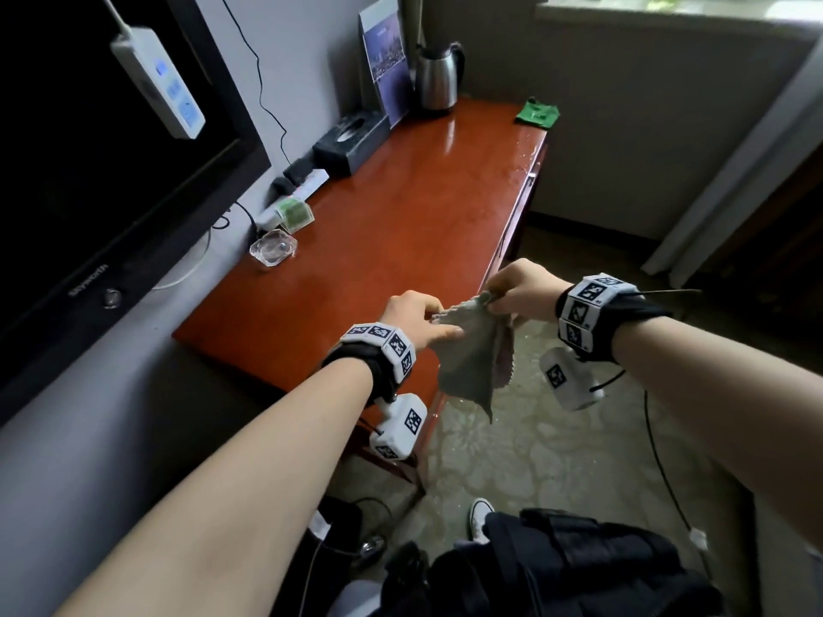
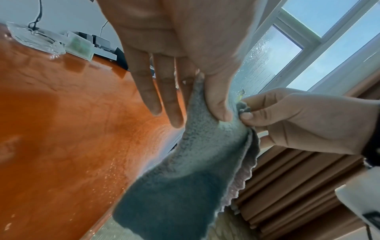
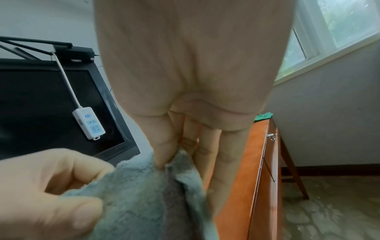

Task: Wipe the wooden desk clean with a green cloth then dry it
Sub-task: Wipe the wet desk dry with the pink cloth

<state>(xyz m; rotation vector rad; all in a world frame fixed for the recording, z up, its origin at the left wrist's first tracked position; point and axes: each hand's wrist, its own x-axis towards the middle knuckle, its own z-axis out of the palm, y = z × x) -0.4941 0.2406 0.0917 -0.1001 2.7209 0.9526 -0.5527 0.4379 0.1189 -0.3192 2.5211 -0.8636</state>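
Left hand point(image 1: 412, 316) and right hand point(image 1: 521, 291) each pinch the grey towel's point(image 1: 472, 362) top edge; green cloth point(image 1: 536, 112) at desk's point(image 1: 378, 224) 1 o'clock corner.

Both forearms reaching to centre frame, left hand point(image 1: 412, 316) and right hand point(image 1: 523, 289) pinching a grey cloth point(image 1: 472, 358) between thumb and fingers

Steel kettle point(image 1: 438, 77), black tissue box point(image 1: 352, 142), glass ashtray point(image 1: 273, 247), hanging power strip point(image 1: 158, 82), television point(image 1: 89, 171).
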